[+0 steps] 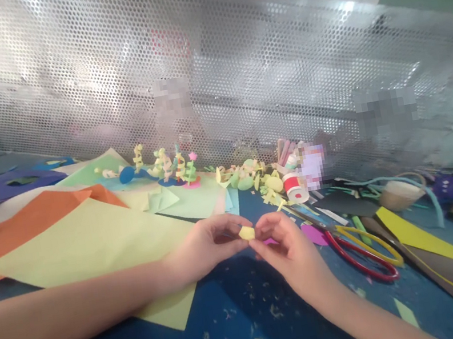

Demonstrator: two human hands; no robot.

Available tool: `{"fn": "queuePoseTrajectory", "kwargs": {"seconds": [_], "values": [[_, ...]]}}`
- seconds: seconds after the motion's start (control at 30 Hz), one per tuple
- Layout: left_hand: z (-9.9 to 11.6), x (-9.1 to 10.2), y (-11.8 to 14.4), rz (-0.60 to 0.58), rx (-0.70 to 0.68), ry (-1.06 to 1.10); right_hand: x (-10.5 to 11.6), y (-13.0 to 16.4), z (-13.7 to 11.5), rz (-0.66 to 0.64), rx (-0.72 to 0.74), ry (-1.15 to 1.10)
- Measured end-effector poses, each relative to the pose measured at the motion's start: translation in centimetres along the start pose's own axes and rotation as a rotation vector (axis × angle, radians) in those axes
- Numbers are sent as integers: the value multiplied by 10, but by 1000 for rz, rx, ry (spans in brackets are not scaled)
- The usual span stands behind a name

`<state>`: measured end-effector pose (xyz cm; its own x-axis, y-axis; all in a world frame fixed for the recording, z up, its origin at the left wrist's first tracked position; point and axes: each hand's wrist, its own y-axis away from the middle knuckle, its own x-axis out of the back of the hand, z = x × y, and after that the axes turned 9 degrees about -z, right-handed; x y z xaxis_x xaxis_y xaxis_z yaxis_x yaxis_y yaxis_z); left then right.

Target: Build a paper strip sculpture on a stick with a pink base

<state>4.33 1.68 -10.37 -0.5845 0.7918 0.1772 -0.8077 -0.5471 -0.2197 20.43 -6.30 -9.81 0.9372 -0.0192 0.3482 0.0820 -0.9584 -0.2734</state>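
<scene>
**Above the blue surface, a small yellow piece is held between two hands**

Over the middle of the surface, a small yellow piece, apparently paper, is held raised between the fingertips. It is pinched by the thumb and fingers of the left hand, which are closed down to its thickness. Its other side is met by the curled fingertips of the right hand; whether it is gripped there or only touched cannot be told.

By the look of things, the work is partly done. Several paper figures are stood upright on coloured discs behind the hands, and one is seen tipped over, its blue disc turned outward. Much seems left: the yellow piece is joined to nothing visible, loose pieces are heaped beside the figures, and large areas of the pale yellow sheet look uncut. The scissors are left lying to the right, untouched.

The inner faces of the fingers are hidden, so the piece's fold or roll cannot be made out. The sheet is partly covered by the left forearm, both forearms are cut off by the frame, and patches near the perforated screen are pixelated.
</scene>
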Motion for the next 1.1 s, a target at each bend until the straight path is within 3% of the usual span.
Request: {"fn": "queuePoseTrajectory", "kwargs": {"seconds": [0.23,0.67,1.1], "values": [[-2,1,0,-9,14,20,-1,2,4,-1,17,-19],[1,0,2,-27,0,19,-2,0,-3,17,-187,-214],[1,-2,2,-46,-13,20,1,-1,0,-30,-134,-197]]}}
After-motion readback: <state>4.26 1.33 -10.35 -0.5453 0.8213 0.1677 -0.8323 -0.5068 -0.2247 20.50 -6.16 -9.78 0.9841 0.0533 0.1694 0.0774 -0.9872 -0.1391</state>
